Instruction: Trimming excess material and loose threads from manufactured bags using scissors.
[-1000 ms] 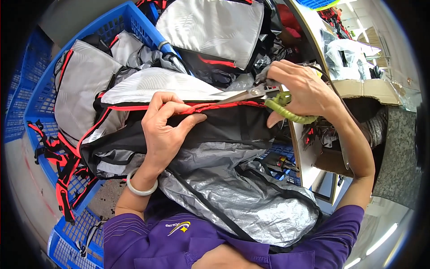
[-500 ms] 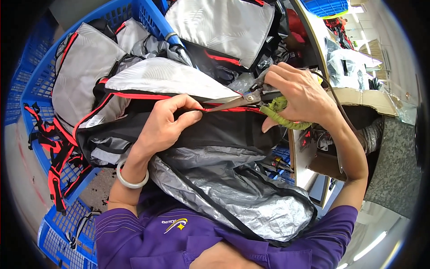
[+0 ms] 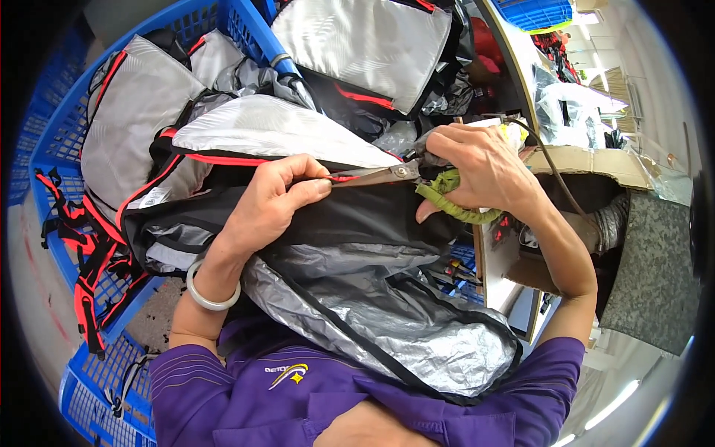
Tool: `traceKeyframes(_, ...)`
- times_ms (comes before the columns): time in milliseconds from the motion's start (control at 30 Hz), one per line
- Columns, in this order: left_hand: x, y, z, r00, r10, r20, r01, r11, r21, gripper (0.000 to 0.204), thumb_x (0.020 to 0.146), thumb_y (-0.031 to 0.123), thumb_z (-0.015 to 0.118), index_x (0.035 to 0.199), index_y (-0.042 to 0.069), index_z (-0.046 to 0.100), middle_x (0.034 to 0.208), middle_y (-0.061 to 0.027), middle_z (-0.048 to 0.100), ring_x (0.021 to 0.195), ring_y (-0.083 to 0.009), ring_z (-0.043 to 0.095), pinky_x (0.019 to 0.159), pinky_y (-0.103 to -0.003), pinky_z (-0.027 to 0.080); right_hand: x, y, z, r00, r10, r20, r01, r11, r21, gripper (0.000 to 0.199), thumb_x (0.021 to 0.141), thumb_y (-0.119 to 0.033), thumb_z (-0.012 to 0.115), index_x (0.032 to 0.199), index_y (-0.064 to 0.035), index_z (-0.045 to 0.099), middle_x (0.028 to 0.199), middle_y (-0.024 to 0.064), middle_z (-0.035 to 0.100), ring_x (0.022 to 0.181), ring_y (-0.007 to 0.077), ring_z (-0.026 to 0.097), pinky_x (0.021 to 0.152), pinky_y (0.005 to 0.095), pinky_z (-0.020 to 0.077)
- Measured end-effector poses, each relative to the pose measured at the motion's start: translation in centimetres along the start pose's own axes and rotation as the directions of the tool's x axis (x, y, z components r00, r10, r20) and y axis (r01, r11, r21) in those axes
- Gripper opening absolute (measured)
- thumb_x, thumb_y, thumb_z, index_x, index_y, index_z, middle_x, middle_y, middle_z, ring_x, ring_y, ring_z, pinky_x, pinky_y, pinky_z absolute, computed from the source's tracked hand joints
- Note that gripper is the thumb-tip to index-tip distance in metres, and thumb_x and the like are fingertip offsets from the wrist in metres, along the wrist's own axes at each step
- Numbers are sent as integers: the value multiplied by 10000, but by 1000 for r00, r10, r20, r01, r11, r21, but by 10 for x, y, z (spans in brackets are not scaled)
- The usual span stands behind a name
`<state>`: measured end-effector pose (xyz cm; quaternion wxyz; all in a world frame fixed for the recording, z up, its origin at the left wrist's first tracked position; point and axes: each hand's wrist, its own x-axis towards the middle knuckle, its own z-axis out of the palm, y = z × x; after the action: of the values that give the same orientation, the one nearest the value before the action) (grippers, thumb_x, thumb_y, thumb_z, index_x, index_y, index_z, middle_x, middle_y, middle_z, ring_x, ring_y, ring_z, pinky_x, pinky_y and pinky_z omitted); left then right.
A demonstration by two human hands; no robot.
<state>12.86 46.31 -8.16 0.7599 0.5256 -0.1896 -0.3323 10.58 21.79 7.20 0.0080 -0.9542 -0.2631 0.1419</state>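
Note:
A silver-lined black bag (image 3: 372, 212) with red piping lies across my lap, its crinkled silver lining (image 3: 417, 320) bulging towards me. My left hand (image 3: 272, 197) is closed, pinching the red-and-black edge of the bag between thumb and fingers. In my right hand (image 3: 480, 164) is a pair of scissors (image 3: 402, 172) whose handle is wrapped in green material. The blades point left along the red edge, their tips close to my left fingertips. A pale grey patterned panel (image 3: 275, 130) of the bag rises just beyond the blades.
On the left, a blue plastic basket (image 3: 56, 141) holds more grey panels with red trim. Red and black straps (image 3: 89, 276) hang over its side. Another grey bag piece (image 3: 365, 45) lies ahead. A cardboard box (image 3: 588, 160) stands at the right, beside a speckled grey surface (image 3: 652, 276).
The scissors and my right hand have shifted slightly left along the edge. The blades look closer together, and less red edging shows beside them. My left hand keeps its pinch.

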Motion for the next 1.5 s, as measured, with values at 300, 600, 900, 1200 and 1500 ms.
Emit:
traceKeyframes(300, -8, 13, -6, 999, -47, -12, 47, 998, 48, 179, 823, 106, 640, 911, -47, 613, 787, -15, 603, 729, -65, 507, 672, -218, 417, -17, 0, 24, 983, 139, -123, -120, 982, 146, 549, 595, -364, 853, 691, -16, 439, 623, 123, 464, 577, 325, 475, 536, 388, 378)
traceKeyframes(600, -81, 28, -107, 982, -91, -166, 181, 709, 682, 290, 670, 156, 770, 720, -36, 559, 648, 13, 484, 618, -57, 401, 536, -253, 330, -76, -27, 87, 874, 477, -91, -420, 836, 354, 474, 671, -340, 817, 805, -5, 510, 699, 158, 567, 631, 330, 556, 579, 380, 431)
traceKeyframes(900, -112, 92, -25, 984, -135, -117, 178, 815, 552, 178, 750, 48, 687, 903, -41, 676, 783, -9, 632, 728, -50, 538, 677, -197, 422, -12, -104, 64, 967, 193, -163, 3, 636, 772, 519, 747, -385, 774, 998, -5, 524, 895, 102, 642, 847, 221, 644, 751, 339, 506)
traceKeyframes(1200, -119, 51, -11, 936, 321, -142, -108, 648, 754, 218, 746, 143, 727, 834, -37, 641, 722, -146, 645, 624, -222, 611, 605, -299, 463, 40, -164, 84, 838, 334, -431, 190, 563, 804, 284, 737, -112, 748, 880, -14, 523, 708, 38, 503, 656, 122, 460, 598, 290, 410)
traceKeyframes(1500, -128, 40, -24, 864, 386, -322, 73, 538, 840, 325, 663, 228, 776, 635, -3, 549, 560, -85, 527, 498, -196, 458, 532, -322, 360, 6, -115, 76, 898, 251, -362, -34, 858, 512, 649, 631, -489, 796, 981, -6, 541, 923, 126, 566, 872, 271, 577, 758, 379, 445)
